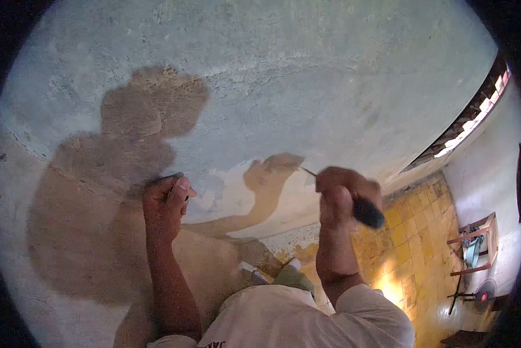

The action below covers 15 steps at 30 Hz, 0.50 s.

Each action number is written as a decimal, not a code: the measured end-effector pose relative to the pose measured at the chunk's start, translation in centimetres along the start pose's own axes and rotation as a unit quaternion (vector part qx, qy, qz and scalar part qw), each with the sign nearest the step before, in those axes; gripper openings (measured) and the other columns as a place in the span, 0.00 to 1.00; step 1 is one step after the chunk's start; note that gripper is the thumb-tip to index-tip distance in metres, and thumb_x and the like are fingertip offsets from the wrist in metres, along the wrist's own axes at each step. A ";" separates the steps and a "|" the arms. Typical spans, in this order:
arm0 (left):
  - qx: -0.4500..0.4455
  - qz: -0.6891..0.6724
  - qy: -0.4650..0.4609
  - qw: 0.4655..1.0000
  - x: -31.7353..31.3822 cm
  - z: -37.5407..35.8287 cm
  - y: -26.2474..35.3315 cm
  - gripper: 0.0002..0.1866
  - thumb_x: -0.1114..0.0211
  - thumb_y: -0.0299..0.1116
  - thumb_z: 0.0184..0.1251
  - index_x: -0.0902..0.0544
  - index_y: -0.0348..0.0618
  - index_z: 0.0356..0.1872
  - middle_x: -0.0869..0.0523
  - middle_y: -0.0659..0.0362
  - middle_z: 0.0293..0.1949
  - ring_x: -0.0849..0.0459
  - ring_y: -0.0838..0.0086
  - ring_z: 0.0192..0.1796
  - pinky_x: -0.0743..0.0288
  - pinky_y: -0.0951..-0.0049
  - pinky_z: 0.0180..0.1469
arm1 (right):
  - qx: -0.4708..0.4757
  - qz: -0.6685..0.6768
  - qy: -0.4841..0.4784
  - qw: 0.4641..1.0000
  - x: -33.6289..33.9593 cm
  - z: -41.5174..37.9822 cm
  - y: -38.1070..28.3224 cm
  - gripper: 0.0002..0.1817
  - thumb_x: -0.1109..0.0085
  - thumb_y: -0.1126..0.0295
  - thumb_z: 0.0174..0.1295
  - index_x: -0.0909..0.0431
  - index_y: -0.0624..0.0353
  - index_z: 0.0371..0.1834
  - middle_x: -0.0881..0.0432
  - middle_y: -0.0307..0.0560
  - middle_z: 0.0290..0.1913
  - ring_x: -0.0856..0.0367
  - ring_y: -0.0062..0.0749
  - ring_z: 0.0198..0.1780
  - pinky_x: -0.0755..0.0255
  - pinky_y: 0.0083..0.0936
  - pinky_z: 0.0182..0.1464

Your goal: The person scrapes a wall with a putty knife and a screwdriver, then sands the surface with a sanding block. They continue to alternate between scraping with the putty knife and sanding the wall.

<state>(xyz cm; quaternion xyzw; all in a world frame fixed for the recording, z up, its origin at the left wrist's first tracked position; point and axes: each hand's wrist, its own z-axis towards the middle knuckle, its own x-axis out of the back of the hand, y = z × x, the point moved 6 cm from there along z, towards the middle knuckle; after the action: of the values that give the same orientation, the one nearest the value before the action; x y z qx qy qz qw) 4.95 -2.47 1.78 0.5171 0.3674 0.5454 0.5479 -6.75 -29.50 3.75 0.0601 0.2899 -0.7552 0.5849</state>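
My right hand [344, 188] is closed around a black-handled tool [368, 214]. Its rounded handle end sticks out below the fist, slightly blurred. From the other side a thin metal part points up and left toward the wall [260, 116]. My left hand [166, 200] is closed close to the wall, thumb pressed over the fingers. Bits of something dark show at its top and beside the fingers, but I cannot make out what it is. The wall has worn pale blue paint above and a beige lower part, with a paler patch between my hands.
Shadows of my head and arms fall on the wall. Yellow tiles [400, 232] cover the floor below, where my feet stand by the wall's base. On the right are a wooden stool-like frame [475, 269], a dark fan-like object [485, 293] and a barred opening [463, 124].
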 end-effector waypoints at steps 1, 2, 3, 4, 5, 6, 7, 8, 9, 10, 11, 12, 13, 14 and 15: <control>-0.015 0.011 -0.008 1.000 0.0 0.1 -0.1 0.18 0.41 0.39 0.65 0.23 0.40 0.17 0.35 0.70 0.12 0.40 0.87 0.14 0.46 0.80 0.17 | -0.018 -0.049 0.030 0.998 0.4 0.0 0.5 0.16 0.42 0.66 0.60 0.36 0.60 0.19 0.29 0.43 0.14 0.27 0.30 0.17 0.26 0.29 0.24; -0.033 0.021 -0.013 0.999 0.0 0.2 0.0 0.18 0.41 0.39 0.65 0.23 0.40 0.17 0.35 0.70 0.12 0.40 0.87 0.15 0.46 0.80 0.17 | -0.033 -0.030 0.029 0.999 0.6 0.1 0.8 0.18 0.42 0.66 0.59 0.37 0.60 0.16 0.30 0.44 0.13 0.28 0.31 0.16 0.26 0.30 0.24; -0.034 0.020 -0.014 0.999 0.0 0.1 0.1 0.18 0.41 0.39 0.65 0.23 0.40 0.17 0.35 0.70 0.12 0.40 0.87 0.15 0.46 0.80 0.17 | -0.032 -0.031 0.029 0.999 0.8 0.0 0.4 0.18 0.42 0.66 0.59 0.37 0.60 0.16 0.30 0.44 0.13 0.28 0.31 0.16 0.26 0.30 0.24; -0.028 0.016 -0.009 0.999 -0.1 0.0 0.0 0.18 0.41 0.40 0.65 0.23 0.40 0.17 0.35 0.69 0.12 0.40 0.87 0.15 0.46 0.80 0.17 | -0.011 0.009 0.010 1.000 0.8 0.0 -0.2 0.16 0.41 0.69 0.58 0.36 0.59 0.18 0.30 0.44 0.14 0.28 0.30 0.17 0.26 0.30 0.24; -0.024 0.012 -0.003 1.000 -0.1 0.1 0.1 0.18 0.41 0.40 0.65 0.23 0.40 0.17 0.35 0.69 0.12 0.40 0.87 0.15 0.46 0.80 0.17 | 0.010 0.051 -0.010 0.999 0.8 0.1 -0.8 0.13 0.40 0.72 0.56 0.35 0.58 0.21 0.29 0.45 0.15 0.27 0.30 0.18 0.26 0.30 0.24; -0.024 0.012 -0.002 1.000 -0.1 0.1 0.1 0.18 0.41 0.40 0.65 0.23 0.40 0.17 0.35 0.69 0.12 0.40 0.87 0.15 0.46 0.80 0.17 | 0.013 0.094 -0.056 0.994 0.7 0.2 -1.1 0.12 0.39 0.73 0.55 0.34 0.58 0.22 0.28 0.46 0.15 0.25 0.32 0.19 0.25 0.30 0.26; -0.024 0.010 -0.005 1.000 -0.2 0.2 0.2 0.19 0.41 0.41 0.64 0.23 0.40 0.17 0.35 0.69 0.12 0.40 0.86 0.15 0.46 0.80 0.17 | 0.012 0.094 -0.054 0.994 0.4 0.0 -0.8 0.12 0.39 0.73 0.55 0.34 0.58 0.22 0.28 0.46 0.15 0.25 0.32 0.19 0.25 0.30 0.26; -0.024 0.007 -0.010 1.000 -0.2 0.2 0.2 0.19 0.41 0.42 0.64 0.22 0.40 0.18 0.35 0.69 0.12 0.40 0.86 0.15 0.46 0.80 0.18 | 0.006 -0.020 -0.012 1.000 0.3 -0.2 0.0 0.15 0.39 0.69 0.56 0.35 0.59 0.18 0.28 0.45 0.14 0.24 0.33 0.19 0.24 0.30 0.27; -0.024 0.008 -0.012 1.000 -0.2 0.1 0.2 0.19 0.41 0.42 0.64 0.22 0.40 0.18 0.35 0.69 0.12 0.40 0.86 0.15 0.46 0.80 0.18 | 0.001 -0.134 0.030 0.990 0.6 -0.5 0.5 0.19 0.40 0.66 0.57 0.36 0.59 0.15 0.29 0.44 0.14 0.24 0.34 0.19 0.24 0.30 0.28; -0.017 0.006 -0.011 1.000 -0.1 0.2 0.1 0.19 0.41 0.42 0.64 0.22 0.40 0.18 0.35 0.69 0.12 0.40 0.86 0.15 0.46 0.80 0.18 | -0.057 -0.094 0.053 0.993 1.3 -0.9 1.1 0.19 0.39 0.65 0.57 0.35 0.59 0.14 0.27 0.45 0.14 0.22 0.36 0.20 0.24 0.29 0.29; -0.008 0.005 -0.011 1.000 0.0 0.1 -0.1 0.19 0.40 0.42 0.64 0.22 0.40 0.18 0.35 0.69 0.12 0.40 0.86 0.15 0.46 0.80 0.18 | -0.057 -0.094 0.053 0.992 1.6 -0.9 0.7 0.19 0.39 0.65 0.57 0.35 0.59 0.14 0.27 0.45 0.14 0.22 0.36 0.20 0.24 0.29 0.29; -0.008 0.006 -0.011 1.000 0.0 0.1 -0.1 0.19 0.40 0.42 0.64 0.22 0.40 0.18 0.35 0.69 0.12 0.40 0.86 0.15 0.46 0.80 0.18 | -0.041 -0.030 0.020 0.998 1.4 -0.7 0.0 0.16 0.38 0.68 0.56 0.33 0.58 0.16 0.26 0.45 0.15 0.22 0.34 0.20 0.24 0.29 0.29; -0.015 0.010 -0.010 1.000 0.0 0.2 0.0 0.19 0.40 0.43 0.64 0.22 0.40 0.18 0.35 0.69 0.13 0.40 0.86 0.15 0.46 0.80 0.18 | -0.024 0.036 -0.014 0.999 0.8 -0.3 -0.6 0.13 0.37 0.70 0.54 0.31 0.58 0.19 0.25 0.46 0.17 0.22 0.32 0.21 0.24 0.28 0.29; -0.019 0.014 -0.009 1.000 0.0 0.1 0.0 0.19 0.40 0.43 0.63 0.22 0.40 0.18 0.34 0.69 0.13 0.40 0.86 0.15 0.46 0.80 0.18 | 0.006 0.108 -0.011 0.994 0.3 0.0 -1.4 0.12 0.36 0.70 0.54 0.30 0.59 0.21 0.24 0.47 0.17 0.22 0.31 0.21 0.24 0.27 0.29; -0.016 0.016 -0.009 1.000 0.0 0.0 0.0 0.19 0.40 0.43 0.63 0.22 0.40 0.18 0.34 0.69 0.13 0.40 0.86 0.15 0.46 0.80 0.18 | 0.004 0.109 -0.010 0.994 0.3 -0.3 -0.7 0.12 0.36 0.70 0.54 0.30 0.59 0.21 0.24 0.47 0.17 0.22 0.31 0.21 0.24 0.27 0.29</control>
<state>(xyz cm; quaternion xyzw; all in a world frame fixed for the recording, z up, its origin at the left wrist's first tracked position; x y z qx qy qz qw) 4.96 -2.53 1.81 0.5186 0.3451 0.5557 0.5506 -7.58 -29.50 3.69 0.0863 0.2730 -0.6885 0.6663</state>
